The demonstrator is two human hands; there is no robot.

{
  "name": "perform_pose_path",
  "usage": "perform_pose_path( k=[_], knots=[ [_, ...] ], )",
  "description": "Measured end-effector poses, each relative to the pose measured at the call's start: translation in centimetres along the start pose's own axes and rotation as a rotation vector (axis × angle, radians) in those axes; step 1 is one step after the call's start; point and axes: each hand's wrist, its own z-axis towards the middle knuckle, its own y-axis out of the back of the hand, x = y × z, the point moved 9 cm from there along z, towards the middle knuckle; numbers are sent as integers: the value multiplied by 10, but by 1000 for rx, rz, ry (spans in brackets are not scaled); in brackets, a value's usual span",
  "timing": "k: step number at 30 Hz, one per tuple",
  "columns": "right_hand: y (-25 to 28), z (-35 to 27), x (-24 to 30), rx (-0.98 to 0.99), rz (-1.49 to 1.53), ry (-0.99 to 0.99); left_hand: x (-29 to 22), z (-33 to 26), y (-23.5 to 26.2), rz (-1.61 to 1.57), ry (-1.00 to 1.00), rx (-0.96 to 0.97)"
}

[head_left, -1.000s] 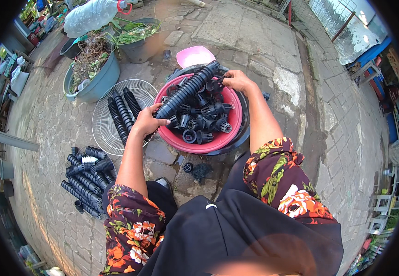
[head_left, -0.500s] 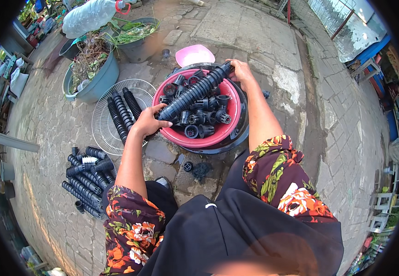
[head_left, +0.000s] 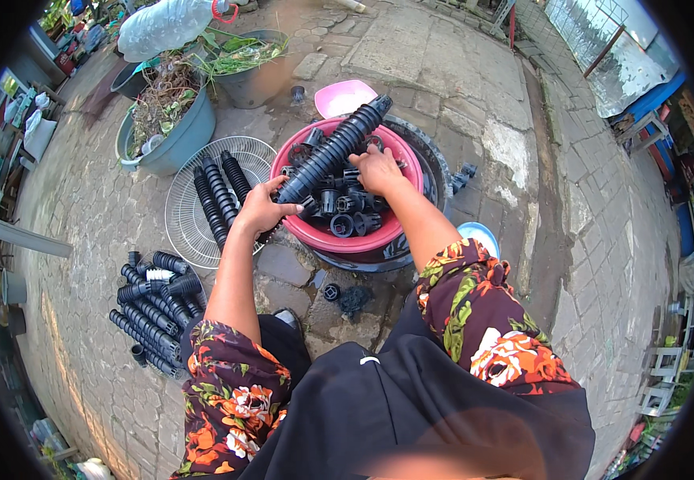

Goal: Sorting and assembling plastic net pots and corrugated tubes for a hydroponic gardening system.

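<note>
My left hand [head_left: 262, 210] is closed on the lower end of a long black ribbed plastic tube [head_left: 333, 152]. This tube slants over a pink-red basin [head_left: 299, 230], its upper end past the far rim. Inside the basin lie many black plastic fittings [head_left: 343, 224], ring-shaped or with slotted ends. To the right of the tube, my right hand [head_left: 380, 172] reaches down among them with bent, closed fingers; whatever is in its fingertips is hidden. The basin rests in a larger dark tub [head_left: 436, 172].
Several ribbed tubes [head_left: 217, 192] lie on a round white wire rack [head_left: 183, 228] at left, and a pile of tubes [head_left: 151, 316] sits nearer. A pink bowl [head_left: 343, 98] stands beyond, a planter [head_left: 167, 144] far left. One loose fitting [head_left: 331, 292] lies on the paving.
My right hand has let go of the tube's upper end and moved down into the basin. My left hand still holds the tube, which is now tilted more steeply.
</note>
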Motion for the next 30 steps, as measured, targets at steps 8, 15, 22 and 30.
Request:
perform_pose_path(
  k=[8,15,22,30],
  knots=[
    [-10,-5,10,-8,-233,61,3,2,-1,-57,-24,21],
    [2,-5,11,32,-31,7,-2,-4,4,-19,0,-10],
    [13,-22,-143,-579,861,-812,-10,0,-2,-15,-12,16],
    [29,-18,-147,-780,1782,-721,-9,-8,-6,-10,-48,66]
  ],
)
